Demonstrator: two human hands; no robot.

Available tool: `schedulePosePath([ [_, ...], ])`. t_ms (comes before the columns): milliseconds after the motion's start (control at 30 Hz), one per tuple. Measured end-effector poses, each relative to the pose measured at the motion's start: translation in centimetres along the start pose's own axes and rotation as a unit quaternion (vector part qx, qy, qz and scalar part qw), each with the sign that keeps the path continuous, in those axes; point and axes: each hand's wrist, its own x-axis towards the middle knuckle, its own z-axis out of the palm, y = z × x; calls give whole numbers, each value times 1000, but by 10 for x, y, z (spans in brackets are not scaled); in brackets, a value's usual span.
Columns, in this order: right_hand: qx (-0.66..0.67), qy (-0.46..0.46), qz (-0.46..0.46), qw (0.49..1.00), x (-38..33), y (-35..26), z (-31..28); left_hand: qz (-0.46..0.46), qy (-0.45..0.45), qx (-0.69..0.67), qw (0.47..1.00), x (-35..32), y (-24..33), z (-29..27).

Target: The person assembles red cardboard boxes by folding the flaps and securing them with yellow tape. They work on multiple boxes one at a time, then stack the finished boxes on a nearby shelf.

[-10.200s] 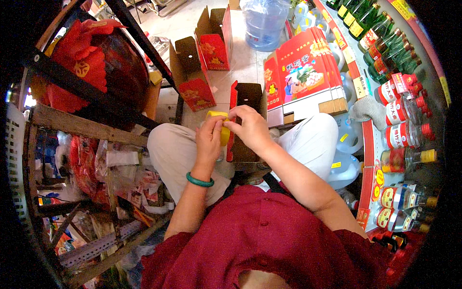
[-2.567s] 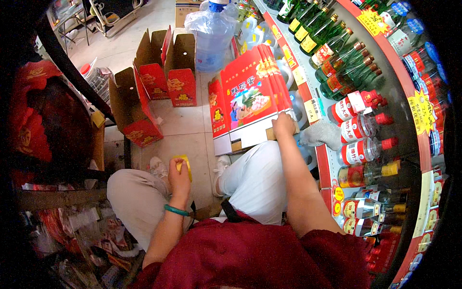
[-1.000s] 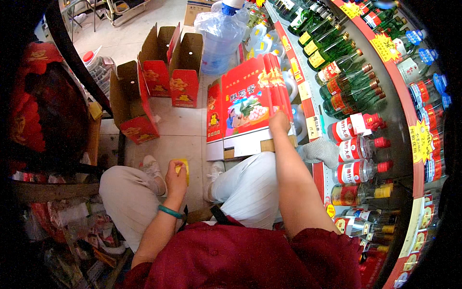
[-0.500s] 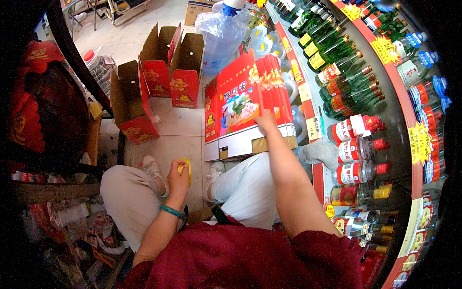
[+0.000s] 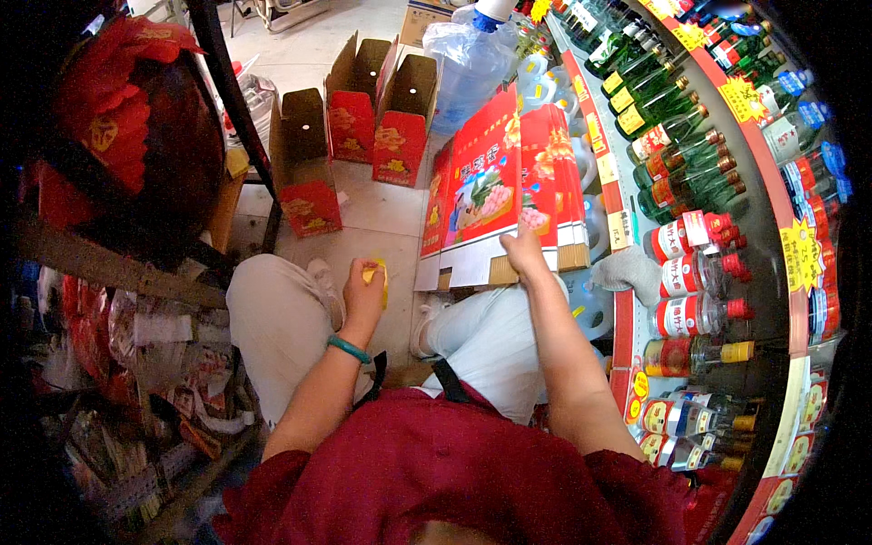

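Observation:
My right hand (image 5: 525,252) is closed on the near edge of a red printed carton (image 5: 483,186), folded flat and leaning at the front of a stack. Behind and to its right stand more flat red cartons (image 5: 561,177), slightly apart from it at the top. Between my knees, my left hand (image 5: 363,291) is closed round what looks like a roll of yellow tape (image 5: 378,280), mostly covered by my fingers. Three opened red cartons stand upright on the floor ahead: a left one (image 5: 309,204), a middle one (image 5: 352,113) and a right one (image 5: 397,145).
Shelves (image 5: 627,354) of glass bottles (image 5: 677,168) run along my right, with a grey glove (image 5: 627,275) at their edge. Plastic jugs (image 5: 595,227) stand behind the carton stack, and a large clear water bottle (image 5: 468,64) beyond it. A dark rack (image 5: 245,100) stands at left.
The view has shifted, so the scene sits farther right. My right hand has slid from the carton's side to its near lower edge. My left hand still holds the yellow roll.

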Motion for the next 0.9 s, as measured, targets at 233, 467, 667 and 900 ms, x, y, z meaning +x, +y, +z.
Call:
schedulePosePath([
  [233,90,-111,83,986,14,-54,-61,42,13,-27,999,-8,10,-17],
  [467,115,-197,95,969,3,-134,-88,110,-94,-49,988,-20,40,-22],
  [667,96,-266,155,947,21,-147,-87,237,-169,25,956,-57,96,-11],
  [900,74,-282,160,943,9,-162,-43,302,-151,68,939,-55,82,11],
])
